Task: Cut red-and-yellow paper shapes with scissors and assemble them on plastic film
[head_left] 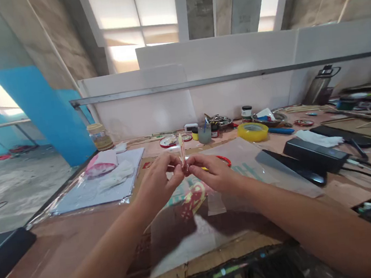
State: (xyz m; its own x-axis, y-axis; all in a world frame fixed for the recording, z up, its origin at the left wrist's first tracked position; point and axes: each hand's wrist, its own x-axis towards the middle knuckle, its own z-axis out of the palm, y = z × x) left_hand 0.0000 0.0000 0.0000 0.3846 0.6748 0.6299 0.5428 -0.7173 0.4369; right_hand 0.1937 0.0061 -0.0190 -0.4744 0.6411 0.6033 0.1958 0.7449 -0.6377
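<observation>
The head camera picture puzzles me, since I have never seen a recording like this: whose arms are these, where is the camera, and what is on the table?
There is no machine here. A person wears a camera on the head, looking forward and down, so the two bare arms are the person's own. The left hand and right hand meet over the table and together pinch a small upright strip; what it is made of I cannot tell. Under the hands lies a clear plastic sheet on cardboard. Farther back are a yellow tape roll, a jar, small pots and dishes. To the right lies a black box with a cable.
</observation>
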